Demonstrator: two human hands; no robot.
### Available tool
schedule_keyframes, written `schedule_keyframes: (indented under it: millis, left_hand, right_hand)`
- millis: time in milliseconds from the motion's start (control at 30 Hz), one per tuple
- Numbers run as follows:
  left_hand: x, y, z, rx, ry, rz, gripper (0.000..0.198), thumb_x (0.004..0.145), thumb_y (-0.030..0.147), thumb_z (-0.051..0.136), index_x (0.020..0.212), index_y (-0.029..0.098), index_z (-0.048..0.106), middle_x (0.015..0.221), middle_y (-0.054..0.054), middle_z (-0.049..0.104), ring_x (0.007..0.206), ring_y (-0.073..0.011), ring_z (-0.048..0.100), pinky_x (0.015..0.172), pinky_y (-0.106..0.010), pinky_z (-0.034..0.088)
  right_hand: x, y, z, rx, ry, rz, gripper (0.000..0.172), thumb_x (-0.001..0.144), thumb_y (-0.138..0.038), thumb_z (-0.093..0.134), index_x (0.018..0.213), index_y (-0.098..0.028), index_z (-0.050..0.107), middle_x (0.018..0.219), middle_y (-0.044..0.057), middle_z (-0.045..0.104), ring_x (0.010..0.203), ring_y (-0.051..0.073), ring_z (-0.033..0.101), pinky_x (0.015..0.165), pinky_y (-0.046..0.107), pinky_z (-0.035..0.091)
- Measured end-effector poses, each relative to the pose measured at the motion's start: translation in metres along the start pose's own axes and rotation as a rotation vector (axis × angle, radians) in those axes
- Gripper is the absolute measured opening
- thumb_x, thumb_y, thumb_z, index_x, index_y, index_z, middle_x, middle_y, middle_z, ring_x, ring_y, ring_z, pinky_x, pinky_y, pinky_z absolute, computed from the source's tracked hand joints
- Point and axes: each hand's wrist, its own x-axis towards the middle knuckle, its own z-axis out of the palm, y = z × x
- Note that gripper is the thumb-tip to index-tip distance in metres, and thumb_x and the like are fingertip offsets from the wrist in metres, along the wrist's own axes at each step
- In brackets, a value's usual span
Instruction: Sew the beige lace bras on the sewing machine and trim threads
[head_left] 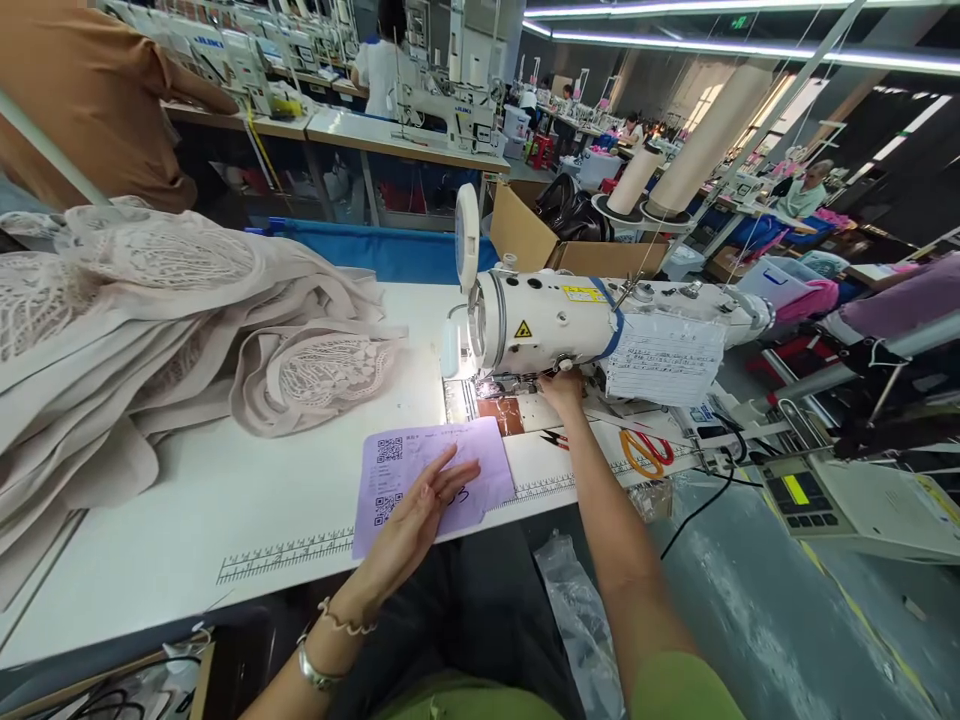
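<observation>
My left hand [421, 503] is open, its fingers stretched out over a purple printed sheet [480, 455] with QR codes at the table's front edge. Whether the palm presses on the paper I cannot tell. My right hand [562, 390] reaches under the arm of a white sewing machine [536, 320], close to the needle area. Its fingertips are partly hidden by the machine, so what they touch is unclear. A brown patch [501, 415] lies on the machine bed beside that hand. Small black-handled snips [555, 440] rest just in front.
Beige lace-trimmed garments [187, 300] are heaped on the left of the white table [247, 500]. Orange-handled scissors [640, 455] and a red-handled pair [660, 447] lie to the right. Behind the machine stand a cardboard box [517, 225] and thread cones [634, 180]. Other people sit at machines beyond.
</observation>
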Motion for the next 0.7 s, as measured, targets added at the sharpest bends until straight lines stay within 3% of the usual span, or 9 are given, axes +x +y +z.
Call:
schedule_keyframes:
  millis: [200, 333, 433, 567, 700]
  left_hand:
    - [0.0, 0.001, 0.001, 0.033, -0.021, 0.015, 0.05, 0.103, 0.053, 0.05, 0.147, 0.029, 0.054, 0.143, -0.013, 0.062, 0.142, -0.0296, 0.05, 0.126, -0.053, 0.019]
    - [-0.001, 0.004, 0.005, 0.235, -0.028, -0.009, 0.046, 0.101, 0.056, 0.054, 0.138, 0.03, 0.061, 0.143, -0.011, 0.062, 0.142, -0.0302, 0.049, 0.124, -0.051, 0.025]
    - [-0.005, 0.008, 0.013, 0.535, -0.059, 0.032, 0.039, 0.1, 0.051, 0.056, 0.128, 0.026, 0.067, 0.138, -0.012, 0.064, 0.136, -0.0308, 0.053, 0.12, -0.049, 0.035]
    - [-0.02, 0.009, 0.023, 0.866, -0.089, 0.194, 0.025, 0.103, 0.035, 0.053, 0.118, 0.025, 0.07, 0.128, -0.011, 0.068, 0.123, -0.026, 0.063, 0.107, -0.043, 0.05]
    - [-0.042, 0.003, 0.018, 1.139, -0.06, 0.407, 0.026, 0.1, 0.019, 0.053, 0.121, 0.026, 0.068, 0.128, -0.008, 0.07, 0.127, -0.0248, 0.06, 0.108, -0.041, 0.051]
  right_hand:
    - [-0.006, -0.002, -0.005, 0.06, 0.039, 0.012, 0.062, 0.085, -0.035, 0.063, 0.126, 0.01, 0.052, 0.127, 0.04, 0.057, 0.128, 0.045, 0.05, 0.106, 0.053, 0.037]
    - [-0.027, 0.001, -0.014, 0.117, 0.114, -0.021, 0.069, 0.085, -0.032, 0.063, 0.136, 0.01, 0.042, 0.137, 0.039, 0.051, 0.135, 0.043, 0.045, 0.114, 0.055, 0.029]
    - [-0.064, 0.012, -0.016, 0.177, 0.211, -0.116, 0.067, 0.087, -0.031, 0.06, 0.142, 0.0, 0.038, 0.144, 0.033, 0.048, 0.139, 0.039, 0.042, 0.116, 0.058, 0.029]
    - [-0.137, 0.026, -0.015, 0.324, 0.48, -0.515, 0.047, 0.098, -0.028, 0.051, 0.142, -0.017, 0.041, 0.138, 0.021, 0.055, 0.132, 0.032, 0.05, 0.106, 0.058, 0.041]
    - [-0.205, 0.028, -0.013, 0.347, 0.471, -0.614, 0.038, 0.098, -0.02, 0.053, 0.136, -0.021, 0.047, 0.126, 0.015, 0.061, 0.12, 0.029, 0.058, 0.1, 0.054, 0.044]
